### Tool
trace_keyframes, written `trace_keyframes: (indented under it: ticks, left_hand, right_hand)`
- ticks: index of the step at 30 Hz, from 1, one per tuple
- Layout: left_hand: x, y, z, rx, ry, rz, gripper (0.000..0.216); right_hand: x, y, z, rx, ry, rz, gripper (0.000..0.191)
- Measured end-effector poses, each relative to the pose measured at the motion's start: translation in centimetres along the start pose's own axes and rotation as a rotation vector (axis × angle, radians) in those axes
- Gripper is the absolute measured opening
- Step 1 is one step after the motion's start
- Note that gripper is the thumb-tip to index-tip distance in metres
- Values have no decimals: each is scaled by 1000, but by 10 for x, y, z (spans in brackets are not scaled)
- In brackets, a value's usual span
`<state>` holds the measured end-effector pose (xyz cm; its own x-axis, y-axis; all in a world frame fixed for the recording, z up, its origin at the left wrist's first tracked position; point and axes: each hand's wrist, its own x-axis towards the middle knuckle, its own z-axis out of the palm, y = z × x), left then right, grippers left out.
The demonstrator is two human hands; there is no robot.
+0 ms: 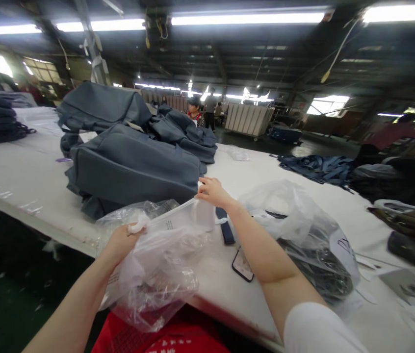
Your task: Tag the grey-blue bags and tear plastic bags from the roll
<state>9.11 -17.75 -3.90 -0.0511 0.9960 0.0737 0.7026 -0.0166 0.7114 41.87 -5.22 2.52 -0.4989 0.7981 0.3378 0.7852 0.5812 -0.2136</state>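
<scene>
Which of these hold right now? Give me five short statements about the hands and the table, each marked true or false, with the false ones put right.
1. The left hand and the right hand both hold translucent plastic. True.
2. The phone lies on the white table. True.
3. The left hand rests on the phone. False: it grips the translucent plastic.
4. The large soft bag beyond the hands is bright yellow. False: the large soft bag is blue-grey.
5. Dark contents show through the plastic bag on the right. True.
</scene>
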Motion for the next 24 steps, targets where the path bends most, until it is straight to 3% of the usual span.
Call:
trace_keyframes:
  ticks: [12, 19, 24]
  left_hand:
    - [-27, -42, -29, -4, 153, -79, 44]
    - [-28, -39, -33, 8, 228, 35, 44]
    - [-21, -37, -32, 32, 315, 46, 44]
  right_hand:
    - [12, -18, 0, -55, -79, 40, 22]
    - [8, -18, -5, -32, -138, 38, 46]
    - [4, -8, 1, -22, -128, -29, 24]
